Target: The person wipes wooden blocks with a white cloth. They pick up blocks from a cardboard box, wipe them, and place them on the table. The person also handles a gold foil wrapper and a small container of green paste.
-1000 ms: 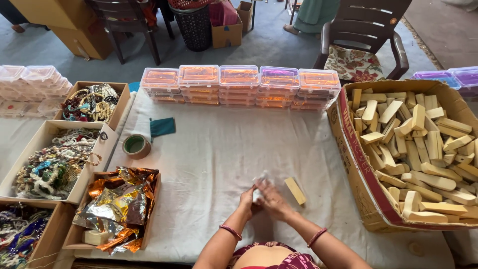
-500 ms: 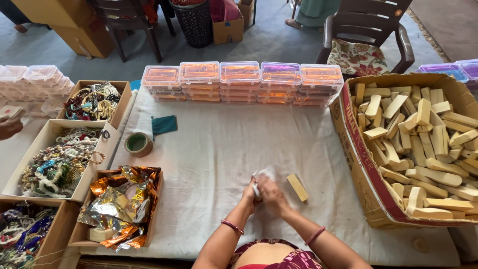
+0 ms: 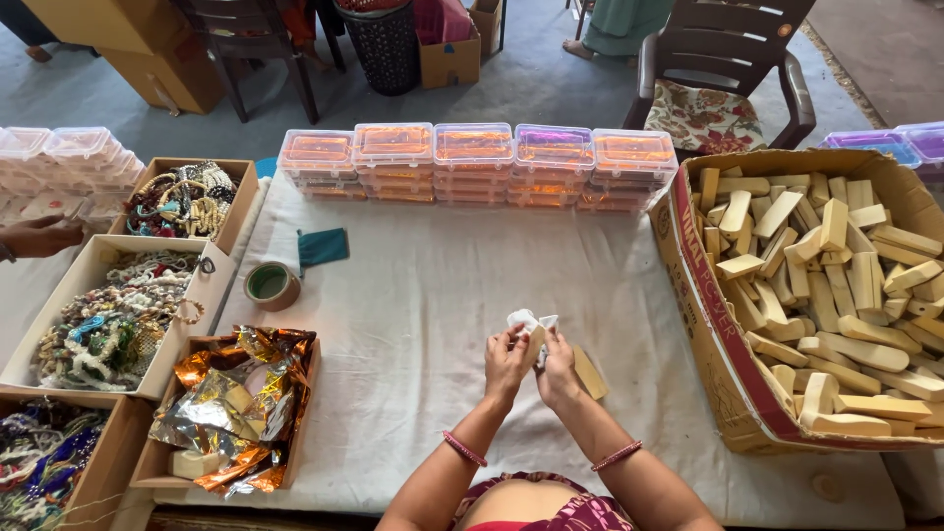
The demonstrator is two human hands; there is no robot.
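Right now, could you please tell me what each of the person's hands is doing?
Left hand: closed on the white wrapper around a pale bar.
Right hand: closed on the same white wrapper.

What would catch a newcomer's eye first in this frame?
Probably the big cardboard box at the right, heaped with pale wooden blocks. Next, the row of clear lidded boxes with orange contents along the table's far edge. At centre, the left hand and right hand hold a small white wrapper together above the white cloth, one block lying beside them.
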